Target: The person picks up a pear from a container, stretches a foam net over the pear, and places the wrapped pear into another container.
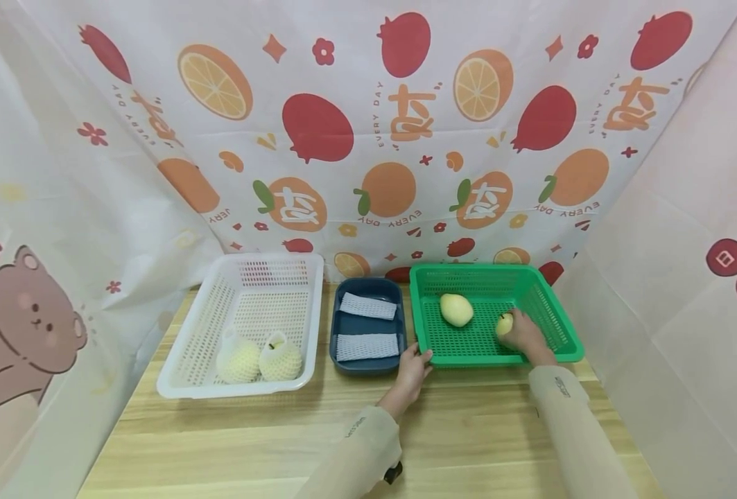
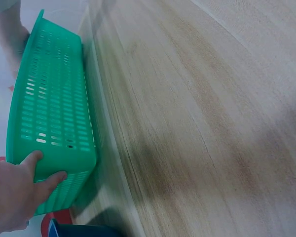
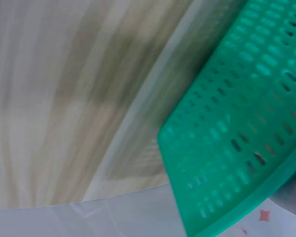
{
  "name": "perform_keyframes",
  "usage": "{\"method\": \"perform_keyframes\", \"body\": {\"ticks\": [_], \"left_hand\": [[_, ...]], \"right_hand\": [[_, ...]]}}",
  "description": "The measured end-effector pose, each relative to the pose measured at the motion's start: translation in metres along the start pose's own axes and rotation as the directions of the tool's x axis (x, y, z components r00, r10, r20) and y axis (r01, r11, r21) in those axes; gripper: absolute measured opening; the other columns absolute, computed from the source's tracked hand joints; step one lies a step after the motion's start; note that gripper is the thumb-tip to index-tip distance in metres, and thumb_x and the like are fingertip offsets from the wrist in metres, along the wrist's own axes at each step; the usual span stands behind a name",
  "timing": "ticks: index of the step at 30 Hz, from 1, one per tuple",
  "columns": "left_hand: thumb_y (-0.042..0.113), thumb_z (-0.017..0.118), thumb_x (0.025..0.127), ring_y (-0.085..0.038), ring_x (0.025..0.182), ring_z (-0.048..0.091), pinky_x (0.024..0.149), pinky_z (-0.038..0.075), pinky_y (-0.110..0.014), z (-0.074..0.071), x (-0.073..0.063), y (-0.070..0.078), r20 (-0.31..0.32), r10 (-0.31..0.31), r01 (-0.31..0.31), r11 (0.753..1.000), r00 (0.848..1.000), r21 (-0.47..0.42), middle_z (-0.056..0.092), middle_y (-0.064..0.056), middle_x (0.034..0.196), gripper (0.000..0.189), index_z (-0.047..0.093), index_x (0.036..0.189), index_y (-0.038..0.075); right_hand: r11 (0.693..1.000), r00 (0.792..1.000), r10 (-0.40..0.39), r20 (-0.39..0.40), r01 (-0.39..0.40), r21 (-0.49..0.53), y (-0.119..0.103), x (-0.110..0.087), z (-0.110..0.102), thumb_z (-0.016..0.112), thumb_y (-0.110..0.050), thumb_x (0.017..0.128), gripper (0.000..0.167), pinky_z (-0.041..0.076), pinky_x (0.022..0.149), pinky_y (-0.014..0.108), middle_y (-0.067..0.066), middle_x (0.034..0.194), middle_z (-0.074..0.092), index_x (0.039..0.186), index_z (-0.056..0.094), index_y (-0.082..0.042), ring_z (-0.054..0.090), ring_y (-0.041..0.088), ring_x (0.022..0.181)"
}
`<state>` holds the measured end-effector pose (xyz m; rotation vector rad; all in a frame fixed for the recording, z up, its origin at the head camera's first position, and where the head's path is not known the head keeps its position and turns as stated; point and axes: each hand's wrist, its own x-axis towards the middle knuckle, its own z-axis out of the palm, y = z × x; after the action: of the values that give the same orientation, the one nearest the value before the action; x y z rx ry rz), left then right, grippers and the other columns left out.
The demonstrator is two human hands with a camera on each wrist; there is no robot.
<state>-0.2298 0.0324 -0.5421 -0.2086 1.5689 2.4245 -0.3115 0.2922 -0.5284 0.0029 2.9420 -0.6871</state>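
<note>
In the head view, a green plastic basket (image 1: 568, 326) stands on the right of the table with two pale yellow pears inside. My right hand (image 1: 525, 339) reaches over its near rim and holds one pear (image 1: 504, 324), partly hidden by the fingers. The other pear (image 1: 456, 310) lies to the left on the basket floor. My left hand (image 1: 413, 371) grips the basket's near left corner. In the left wrist view, the thumb and a finger of that hand (image 2: 19, 192) press against the green outer wall (image 2: 54, 98). Basket wall hides most of the right hand in the right wrist view.
Left of the green basket sits a dark blue tray (image 1: 368, 324) with two white foam net sleeves (image 1: 367, 346). Further left, a white basket (image 1: 184, 346) holds two pears in foam nets (image 1: 281, 359). Printed cloth hangs behind and on both sides of the wooden table (image 1: 249, 443).
</note>
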Motion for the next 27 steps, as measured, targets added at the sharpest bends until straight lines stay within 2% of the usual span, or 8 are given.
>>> {"method": "perform_keyframes", "body": {"ticks": [3,8,16,18,21,23,27], "left_hand": [[0.001,0.041,0.097,-0.042,0.124,0.032,0.099,0.032,-0.046,0.0,0.001,-0.001,0.005,-0.003,0.003,1.0,1.0,0.004,0.028,-0.035,0.136,0.048,0.019,0.135,-0.018],[0.001,0.041,0.097,-0.041,0.124,0.033,0.098,0.033,-0.045,0.0,0.0,0.0,0.003,-0.014,0.014,1.0,1.0,0.009,0.028,-0.034,0.136,0.048,0.02,0.136,-0.017],[0.0,0.044,0.095,-0.041,0.122,0.035,0.097,0.035,-0.044,-0.001,-0.001,0.005,-0.009,-0.022,0.023,0.999,1.0,0.044,0.031,-0.032,0.136,0.048,0.023,0.135,-0.017],[0.001,0.047,0.094,-0.04,0.122,0.036,0.096,0.037,-0.044,-0.002,0.0,0.007,-0.041,-0.004,0.009,0.992,0.999,0.123,0.033,-0.032,0.135,0.049,0.026,0.135,-0.016],[0.002,0.054,0.091,-0.04,0.121,0.038,0.094,0.039,-0.043,-0.002,0.0,0.009,-0.092,0.051,-0.024,0.962,0.994,0.271,0.037,-0.03,0.133,0.053,0.03,0.135,-0.013],[0.004,0.06,0.088,-0.039,0.118,0.042,0.092,0.041,-0.042,-0.003,0.0,0.009,-0.125,0.118,-0.059,0.917,0.985,0.395,0.04,-0.029,0.132,0.056,0.032,0.134,-0.011],[0.007,0.065,0.084,-0.039,0.114,0.046,0.09,0.043,-0.042,-0.005,-0.003,0.009,-0.119,0.233,-0.147,0.86,0.965,0.489,0.04,-0.029,0.131,0.065,0.03,0.135,-0.012]], "right_hand": [[1.0,0.999,-0.022,-0.039,0.023,0.016,-0.007,0.0,0.0,0.068,-0.017,0.073,0.064,0.043,0.065,0.05,0.028,0.105,0.048,0.126,0.037,0.003,0.05,0.039,0.083],[0.996,0.994,-0.055,-0.096,0.061,0.059,-0.023,-0.004,0.001,0.068,-0.018,0.074,0.066,0.043,0.069,0.052,0.029,0.113,0.048,0.129,0.038,0.004,0.05,0.04,0.091],[0.983,0.989,-0.056,-0.139,0.079,0.165,-0.057,-0.021,0.004,0.07,-0.019,0.075,0.068,0.042,0.072,0.051,0.024,0.119,0.047,0.131,0.038,0.001,0.049,0.038,0.098],[0.974,0.987,-0.065,-0.144,0.094,0.204,-0.066,-0.027,0.003,0.071,-0.018,0.075,0.068,0.042,0.073,0.051,0.023,0.121,0.046,0.131,0.038,0.0,0.048,0.038,0.101],[0.959,0.985,-0.078,-0.151,0.115,0.259,-0.079,-0.034,0.002,0.072,-0.018,0.075,0.068,0.042,0.075,0.052,0.022,0.123,0.046,0.132,0.039,-0.002,0.047,0.037,0.103],[0.951,0.985,-0.082,-0.153,0.123,0.282,-0.088,-0.04,0.002,0.074,-0.018,0.074,0.07,0.043,0.075,0.051,0.02,0.124,0.047,0.133,0.039,-0.003,0.048,0.036,0.103],[0.942,0.983,-0.108,-0.149,0.149,0.3,-0.103,-0.05,0.004,0.075,-0.02,0.073,0.072,0.045,0.069,0.046,0.02,0.122,0.048,0.134,0.039,-0.005,0.051,0.033,0.097]]}}
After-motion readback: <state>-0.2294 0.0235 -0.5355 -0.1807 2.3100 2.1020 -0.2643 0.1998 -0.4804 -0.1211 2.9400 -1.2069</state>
